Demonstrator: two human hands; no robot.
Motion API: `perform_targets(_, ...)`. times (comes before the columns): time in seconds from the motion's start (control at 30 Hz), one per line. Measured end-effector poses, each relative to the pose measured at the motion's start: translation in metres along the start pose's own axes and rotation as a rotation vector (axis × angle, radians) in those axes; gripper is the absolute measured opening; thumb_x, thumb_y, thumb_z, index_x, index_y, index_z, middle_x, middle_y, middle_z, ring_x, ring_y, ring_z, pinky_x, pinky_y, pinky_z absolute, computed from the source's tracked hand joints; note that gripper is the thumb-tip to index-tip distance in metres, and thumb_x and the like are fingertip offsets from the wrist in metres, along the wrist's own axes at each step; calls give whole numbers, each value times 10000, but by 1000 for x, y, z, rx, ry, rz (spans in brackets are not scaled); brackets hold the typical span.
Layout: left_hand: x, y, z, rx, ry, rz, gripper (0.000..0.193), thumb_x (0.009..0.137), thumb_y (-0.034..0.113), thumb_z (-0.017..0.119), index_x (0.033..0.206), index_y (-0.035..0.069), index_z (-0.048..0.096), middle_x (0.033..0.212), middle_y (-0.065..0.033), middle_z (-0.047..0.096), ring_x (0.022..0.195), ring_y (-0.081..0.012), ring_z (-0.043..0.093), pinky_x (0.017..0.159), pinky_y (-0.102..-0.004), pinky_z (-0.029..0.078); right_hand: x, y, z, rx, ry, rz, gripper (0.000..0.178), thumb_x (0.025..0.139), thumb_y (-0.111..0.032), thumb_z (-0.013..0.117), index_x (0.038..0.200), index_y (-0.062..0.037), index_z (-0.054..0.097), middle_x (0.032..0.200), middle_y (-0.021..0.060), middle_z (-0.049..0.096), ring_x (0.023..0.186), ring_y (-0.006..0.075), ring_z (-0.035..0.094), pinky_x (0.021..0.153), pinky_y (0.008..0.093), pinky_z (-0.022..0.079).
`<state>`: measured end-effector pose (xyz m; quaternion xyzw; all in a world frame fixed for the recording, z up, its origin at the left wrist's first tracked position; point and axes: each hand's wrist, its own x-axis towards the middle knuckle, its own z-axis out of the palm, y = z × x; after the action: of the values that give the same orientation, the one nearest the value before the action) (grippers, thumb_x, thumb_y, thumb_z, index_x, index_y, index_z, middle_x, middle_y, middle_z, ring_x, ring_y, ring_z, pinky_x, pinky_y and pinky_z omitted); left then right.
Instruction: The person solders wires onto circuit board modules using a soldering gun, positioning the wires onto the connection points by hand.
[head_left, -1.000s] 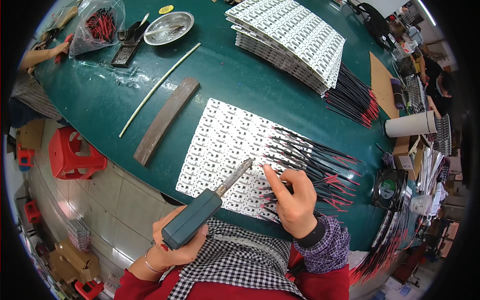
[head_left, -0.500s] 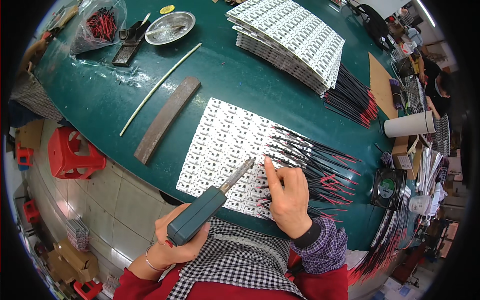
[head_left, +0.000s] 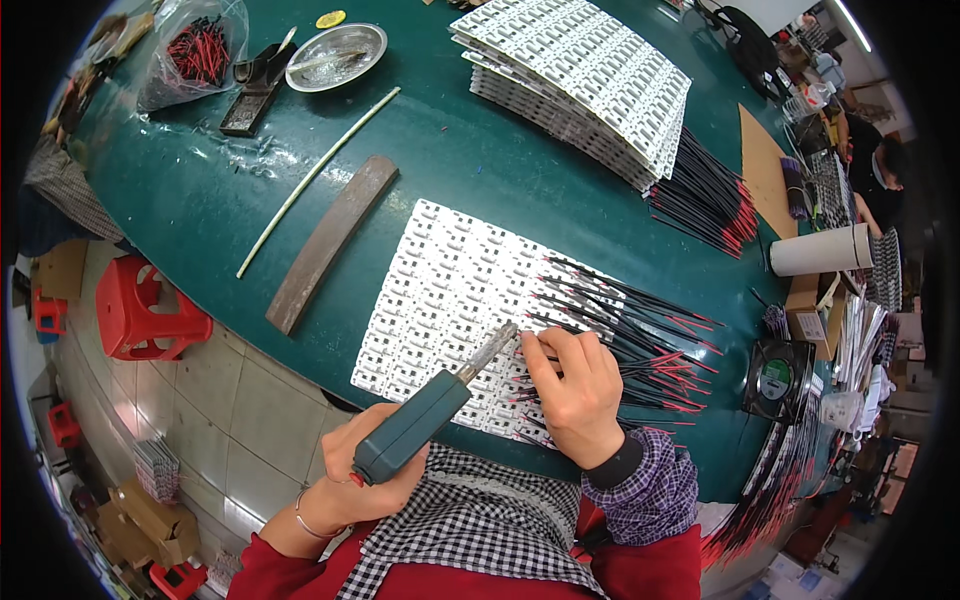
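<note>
A white circuit board panel [head_left: 425,290] with rows of small dark parts lies on the green table. Black wires with red ones among them [head_left: 640,345] fan out from its right side. My left hand [head_left: 375,455] is closed around the dark green body of a soldering iron [head_left: 415,425]. The iron's metal tip rests at or just above the panel, close to the fingertips of my right hand [head_left: 575,390]. That hand is bent over the wire ends with thumb and forefinger drawn together; what they pinch is hidden.
Beyond the panel stands a stack of similar panels [head_left: 570,75] with wires [head_left: 700,195]. Left of it lie a curved brown bar [head_left: 330,245] and a pale rod [head_left: 315,185]. Farther back are a metal dish [head_left: 337,55] and a bag of wires [head_left: 195,55]. At right stands a small fan [head_left: 777,378].
The soldering iron has shifted slightly right, its tip a little lower on the panel. My right fingertips have moved slightly down and left, and the forefinger has bent in.
</note>
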<state>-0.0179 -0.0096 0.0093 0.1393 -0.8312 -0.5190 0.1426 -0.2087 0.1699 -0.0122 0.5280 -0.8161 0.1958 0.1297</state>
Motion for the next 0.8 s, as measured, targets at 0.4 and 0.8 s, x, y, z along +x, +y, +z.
perform_targets(0.4,-2,-1,-3,71,2,52,261,749,-54,772,1002,-75,710,889,-137,722,701,-199,706,629,-276,547,4,-2,0,-12,20,11,274,775,-28,710,1045,21,728,946,78,613,776,202,567,612,321,436)
perform_targets(0.8,-16,2,-8,39,22,-59,329,740,-38,791,1053,-94,709,936,-153,739,723,-187,716,644,-269,559,-4,-8,-5,-18,-59,58,417,769,-21,674,1181,40,706,1028,94,595,834,233,563,686,335,463)
